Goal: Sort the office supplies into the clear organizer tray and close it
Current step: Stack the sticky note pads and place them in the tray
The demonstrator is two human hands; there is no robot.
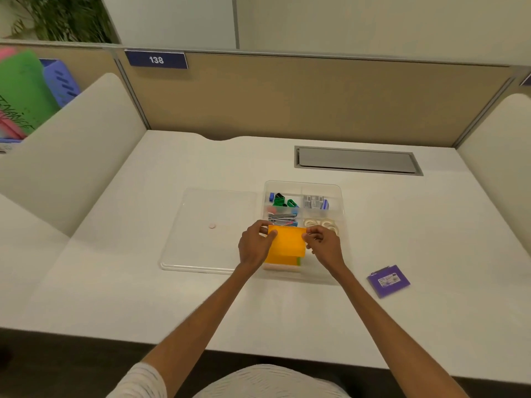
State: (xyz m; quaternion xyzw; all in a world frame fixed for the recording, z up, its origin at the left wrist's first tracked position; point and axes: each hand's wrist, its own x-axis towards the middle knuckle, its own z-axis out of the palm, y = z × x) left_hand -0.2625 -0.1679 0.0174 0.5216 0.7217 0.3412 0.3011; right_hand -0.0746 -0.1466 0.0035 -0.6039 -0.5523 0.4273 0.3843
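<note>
The clear organizer tray (342,202) sits mid-desk with its lid off. Binder clips (283,199) fill its far left compartment, staple boxes (315,202) the far right, a stapler (281,218) lies behind the pad, and tape rolls (321,224) rest at the right. An orange sticky-note pad (287,242) is held over the near left compartment, above more pads (283,261). My left hand (254,247) pinches its left edge and my right hand (323,244) pinches its right edge. The clear lid (207,231) lies flat to the tray's left.
A purple sticky-note pack (388,280) lies on the desk to the right of the tray. A small pink disc (212,225) shows on the lid. A grey cable hatch (357,160) is set into the desk behind. Partition walls enclose three sides.
</note>
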